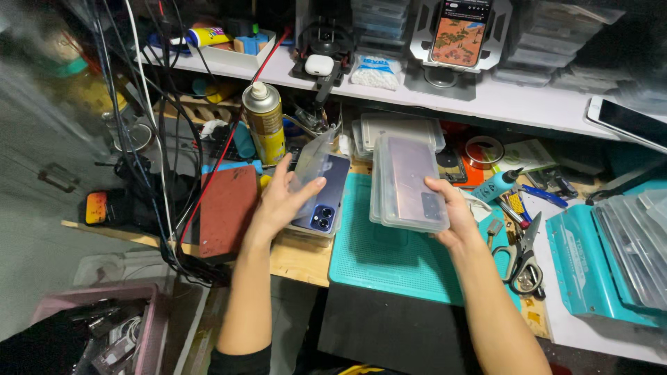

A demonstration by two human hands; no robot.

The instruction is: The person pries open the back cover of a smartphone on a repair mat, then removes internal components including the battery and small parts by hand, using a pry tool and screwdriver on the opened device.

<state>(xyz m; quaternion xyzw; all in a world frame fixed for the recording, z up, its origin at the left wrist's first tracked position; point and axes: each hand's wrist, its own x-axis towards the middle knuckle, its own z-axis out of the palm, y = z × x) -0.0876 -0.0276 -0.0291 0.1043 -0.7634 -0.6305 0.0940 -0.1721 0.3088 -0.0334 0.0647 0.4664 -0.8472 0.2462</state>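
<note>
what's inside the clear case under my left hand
A dark blue phone lies camera side up inside the clear case. The left hand covers part of it; anything beneath the phone is hidden.

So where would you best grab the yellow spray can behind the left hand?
Grip the spray can around its mid body, coming from the front right. It stands upright and its round wall suits a wrap grip. Cables crowd its left side, the shelf hangs just above its cap, and the left hand sits below it.
</note>
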